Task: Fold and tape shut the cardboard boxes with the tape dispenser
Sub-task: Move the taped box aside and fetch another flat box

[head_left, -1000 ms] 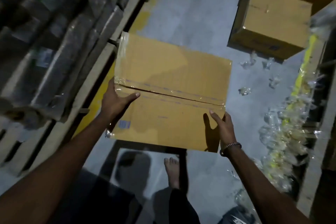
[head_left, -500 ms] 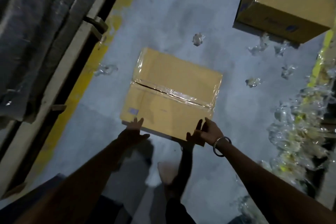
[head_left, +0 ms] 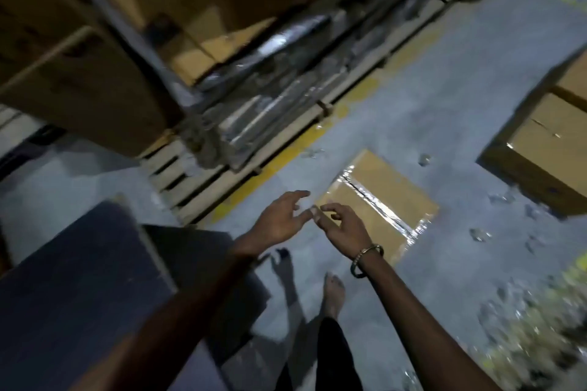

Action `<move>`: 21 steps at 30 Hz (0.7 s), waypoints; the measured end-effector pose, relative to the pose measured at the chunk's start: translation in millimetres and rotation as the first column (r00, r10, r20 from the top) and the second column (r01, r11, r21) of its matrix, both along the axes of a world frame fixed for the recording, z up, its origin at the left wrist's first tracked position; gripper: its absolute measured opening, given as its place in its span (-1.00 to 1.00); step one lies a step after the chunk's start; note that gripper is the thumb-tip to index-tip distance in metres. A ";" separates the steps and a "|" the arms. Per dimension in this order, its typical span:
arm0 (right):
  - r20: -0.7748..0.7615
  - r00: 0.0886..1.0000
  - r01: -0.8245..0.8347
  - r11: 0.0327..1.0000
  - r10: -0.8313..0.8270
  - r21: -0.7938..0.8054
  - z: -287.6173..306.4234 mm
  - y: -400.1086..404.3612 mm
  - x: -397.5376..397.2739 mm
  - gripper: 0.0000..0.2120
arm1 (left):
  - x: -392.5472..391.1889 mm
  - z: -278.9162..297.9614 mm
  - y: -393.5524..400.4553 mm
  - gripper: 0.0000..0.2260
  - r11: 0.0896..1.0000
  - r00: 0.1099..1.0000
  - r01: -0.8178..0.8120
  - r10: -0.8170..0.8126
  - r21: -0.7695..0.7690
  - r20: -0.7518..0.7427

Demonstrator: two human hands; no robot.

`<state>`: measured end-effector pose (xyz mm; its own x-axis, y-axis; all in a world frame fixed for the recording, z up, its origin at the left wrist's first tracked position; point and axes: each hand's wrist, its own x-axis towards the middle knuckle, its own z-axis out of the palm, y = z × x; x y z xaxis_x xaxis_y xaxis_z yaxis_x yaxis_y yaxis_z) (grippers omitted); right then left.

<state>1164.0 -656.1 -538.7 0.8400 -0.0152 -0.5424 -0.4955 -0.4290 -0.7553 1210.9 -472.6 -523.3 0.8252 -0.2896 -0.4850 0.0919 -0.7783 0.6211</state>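
A brown cardboard box (head_left: 386, 197) with shiny clear tape along its centre seam lies on the grey concrete floor. My left hand (head_left: 281, 220) hovers in the air to the box's left, fingers spread and holding nothing. My right hand (head_left: 341, 225), a metal bangle on its wrist, hangs over the box's near corner with loosely bent fingers, also holding nothing. The two hands' fingertips nearly meet. No tape dispenser is in sight.
Wooden pallets (head_left: 190, 181) loaded with wrapped goods and large cartons (head_left: 79, 82) line the left behind a yellow floor stripe. Another big carton (head_left: 546, 149) stands at right. A dark flat surface (head_left: 76, 301) fills the lower left. Plastic scraps (head_left: 533, 327) litter the right. My bare foot (head_left: 333, 295) is below.
The taped box left my hands and now lies on the floor. Both hands pulled back from it and came together. The view swung left and up toward the pallets.
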 end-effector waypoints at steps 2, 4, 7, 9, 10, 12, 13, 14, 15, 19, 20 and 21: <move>0.079 0.996 -0.044 0.998 0.040 0.054 49.5 48.4 -3.3 -0.70 | -37.6 47.9 46.4 -0.56 0.989 0.990 -0.127 0.131 -0.072 0.060; 0.149 0.981 -0.134 0.990 0.126 0.050 86.9 101.2 -14.6 -0.73 | -84.1 83.3 99.4 -0.58 0.961 0.954 -0.241 0.260 -0.134 0.150; 0.216 0.943 -0.262 0.965 0.252 0.022 126.8 183.2 -49.9 -0.72 | -167.6 120.4 181.7 -0.62 0.899 0.863 -0.403 0.436 -0.174 0.256; 0.243 0.906 -0.356 0.934 0.346 -0.004 142.9 239.7 -85.0 -0.74 | -228.7 129.8 238.7 -0.67 0.842 0.786 -0.502 0.539 -0.196 0.304; 0.251 0.886 -0.397 0.918 0.390 -0.024 148.8 267.4 -105.1 -0.75 | -259.5 129.3 267.3 -0.69 0.811 0.745 -0.547 0.584 -0.206 0.322; 0.246 0.847 -0.473 0.879 0.472 -0.057 155.9 322.5 -150.5 -0.76 | -322.1 123.1 322.4 -0.71 0.739 0.662 -0.637 0.670 -0.218 0.337; 0.236 0.826 -0.512 0.857 0.511 -0.063 157.8 349.0 -174.7 -0.77 | -354.0 120.4 347.3 -0.70 0.703 0.622 -0.676 0.705 -0.221 0.342; 0.224 0.804 -0.552 0.831 0.551 -0.068 158.2 375.5 -198.1 -0.80 | -384.9 119.2 370.7 -0.69 0.661 0.578 -0.715 0.742 -0.227 0.340; 0.215 0.779 -0.588 0.805 0.590 -0.078 157.4 401.5 -220.4 -0.84 | -415.6 118.8 392.4 -0.67 0.615 0.535 -0.755 0.779 -0.229 0.328; 0.208 0.639 -0.742 0.665 0.741 -0.089 158.7 503.1 -297.6 -0.86 | -534.1 121.8 464.6 -0.70 0.380 0.314 -0.898 0.907 -0.221 0.280; 0.203 0.596 -0.780 0.620 0.777 -0.084 161.9 526.5 -314.3 -0.87 | -560.8 122.5 478.5 -0.70 0.320 0.256 -0.924 0.925 -0.209 0.282; 0.196 0.558 -0.812 0.579 0.807 -0.074 162.8 548.9 -330.4 -0.88 | -584.8 127.8 488.7 -0.71 0.268 0.206 -0.944 0.934 -0.191 0.292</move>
<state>833.6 -107.3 -375.9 0.5747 0.7325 -0.3650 0.2028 -0.5595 -0.8036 626.1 16.2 -395.5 0.5682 0.8076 -0.1581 0.5945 -0.2700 0.7574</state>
